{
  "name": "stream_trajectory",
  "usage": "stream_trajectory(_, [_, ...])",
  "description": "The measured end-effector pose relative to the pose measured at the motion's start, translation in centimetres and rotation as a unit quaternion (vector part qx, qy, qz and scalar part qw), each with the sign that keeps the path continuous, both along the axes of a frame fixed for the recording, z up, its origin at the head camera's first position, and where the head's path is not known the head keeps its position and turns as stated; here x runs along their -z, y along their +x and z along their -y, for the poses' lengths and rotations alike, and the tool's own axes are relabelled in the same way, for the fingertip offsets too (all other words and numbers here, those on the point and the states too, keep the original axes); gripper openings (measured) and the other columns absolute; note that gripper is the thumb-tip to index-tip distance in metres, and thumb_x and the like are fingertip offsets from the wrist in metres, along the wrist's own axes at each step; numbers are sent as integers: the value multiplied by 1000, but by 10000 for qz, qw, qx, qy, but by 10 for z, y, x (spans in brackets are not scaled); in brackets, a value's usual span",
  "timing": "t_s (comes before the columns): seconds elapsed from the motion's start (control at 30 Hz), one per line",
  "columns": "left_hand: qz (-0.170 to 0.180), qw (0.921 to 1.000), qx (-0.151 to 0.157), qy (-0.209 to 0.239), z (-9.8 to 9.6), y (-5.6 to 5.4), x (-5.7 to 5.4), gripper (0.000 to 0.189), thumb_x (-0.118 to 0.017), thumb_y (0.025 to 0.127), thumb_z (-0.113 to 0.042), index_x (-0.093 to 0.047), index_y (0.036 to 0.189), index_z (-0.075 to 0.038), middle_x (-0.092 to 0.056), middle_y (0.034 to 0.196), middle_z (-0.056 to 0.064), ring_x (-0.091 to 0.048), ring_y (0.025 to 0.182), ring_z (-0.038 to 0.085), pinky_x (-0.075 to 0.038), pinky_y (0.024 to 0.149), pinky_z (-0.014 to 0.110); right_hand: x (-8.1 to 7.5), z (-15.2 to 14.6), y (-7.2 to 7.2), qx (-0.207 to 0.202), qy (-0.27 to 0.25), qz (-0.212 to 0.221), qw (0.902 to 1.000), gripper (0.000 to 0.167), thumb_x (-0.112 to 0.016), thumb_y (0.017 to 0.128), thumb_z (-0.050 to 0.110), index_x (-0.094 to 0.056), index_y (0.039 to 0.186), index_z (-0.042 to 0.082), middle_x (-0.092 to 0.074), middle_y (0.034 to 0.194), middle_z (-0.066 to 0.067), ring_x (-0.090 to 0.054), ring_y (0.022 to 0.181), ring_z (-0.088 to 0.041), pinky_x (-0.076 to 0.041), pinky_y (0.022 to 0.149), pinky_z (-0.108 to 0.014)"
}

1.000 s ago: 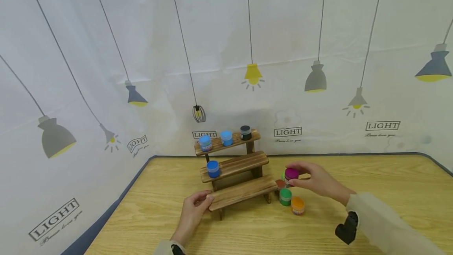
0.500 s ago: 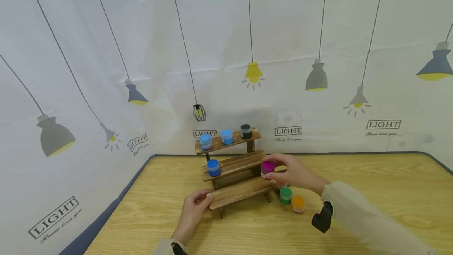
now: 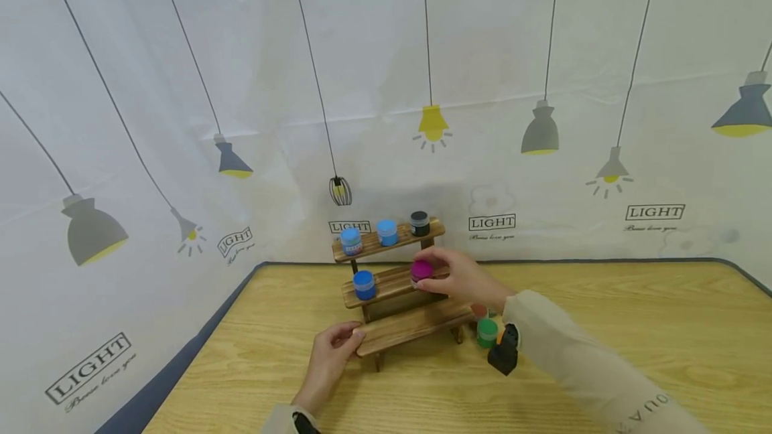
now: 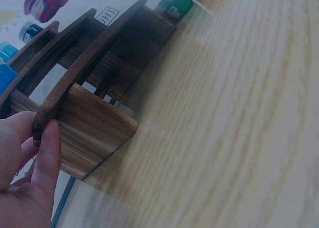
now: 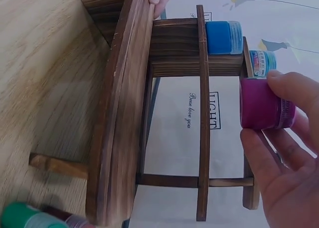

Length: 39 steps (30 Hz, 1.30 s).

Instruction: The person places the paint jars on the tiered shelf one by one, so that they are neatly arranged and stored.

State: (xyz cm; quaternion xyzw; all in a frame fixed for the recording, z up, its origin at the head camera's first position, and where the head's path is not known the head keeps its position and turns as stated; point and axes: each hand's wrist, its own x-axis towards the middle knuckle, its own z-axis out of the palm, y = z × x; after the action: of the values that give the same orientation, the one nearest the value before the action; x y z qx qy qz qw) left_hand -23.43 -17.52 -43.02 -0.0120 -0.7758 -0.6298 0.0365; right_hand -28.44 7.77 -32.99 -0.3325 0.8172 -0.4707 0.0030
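Observation:
A three-step wooden shelf stand [image 3: 416,327] stands on the table near the wall. At the left end of its lowest step, my left hand [image 3: 332,353] pinches the board between thumb and fingers, close up in the left wrist view. My right hand [image 3: 467,280] grips a magenta paint jar [image 5: 261,103] by its sides, over the middle step in the head view. In the right wrist view a gap shows between this jar and the middle board. A dark blue paint jar [image 3: 364,284] sits at that step's left end. Light blue jars [image 3: 387,232] and a black jar [image 3: 419,224] line the top step.
Right of the stand, a green jar [image 3: 487,332] and a brownish-red jar [image 3: 479,311] stand on the wooden table [image 3: 633,327]. An orange jar is mostly hidden behind the right wrist. A cloth wall [image 3: 543,186] with printed lamps rises behind.
My right hand has carried the magenta jar leftward from the group of jars at the right to over the middle step. The left hand has stayed on the lowest step.

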Motion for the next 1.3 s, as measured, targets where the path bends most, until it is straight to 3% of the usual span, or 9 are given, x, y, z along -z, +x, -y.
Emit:
stream_trajectory(0.43, [-53, 10000, -41, -12, 0, 0, 0, 33, -60, 85, -14, -58, 108, 9, -61, 88, 9, -57, 71, 10, -51, 60, 28, 0, 24, -17, 165, -213, -47, 9996, 39, -65, 81, 11, -54, 116, 1, -59, 102, -11, -56, 93, -24, -48, 72, -29])
stream_trajectory(0.6, [-39, 10000, -54, -14, 1, -1, 2, 32, -60, 85, -14, -58, 108, 9, -60, 87, 8, -57, 70, 10, -51, 59, 27, 7, 30, -23, 181, -262, -67, 9995, 39, -66, 80, 11, -54, 115, 0, -59, 102, -12, -57, 92, -24, -49, 72, -29])
stream_trajectory(0.93, [-83, 9999, -96, -53, -1, 0, 0, 32, -61, 85, -15, -59, 107, 8, -61, 87, 8, -57, 70, 10, -51, 59, 26, 19, 36, -23, 347, -4, -375, 9987, 39, -68, 78, 12, -56, 113, 2, -60, 102, -10, -58, 93, -23, -48, 75, -30])
stream_trajectory(1.3, [-74, 9999, -115, -2, -1, -1, 2, 32, -61, 85, -14, -58, 108, 8, -61, 90, 10, -58, 72, 10, -51, 58, 26, 23, 39, -23, 65, -412, -199, 9989, 39, -67, 79, 9, -55, 114, -1, -60, 102, -13, -58, 92, -23, -48, 75, -29])
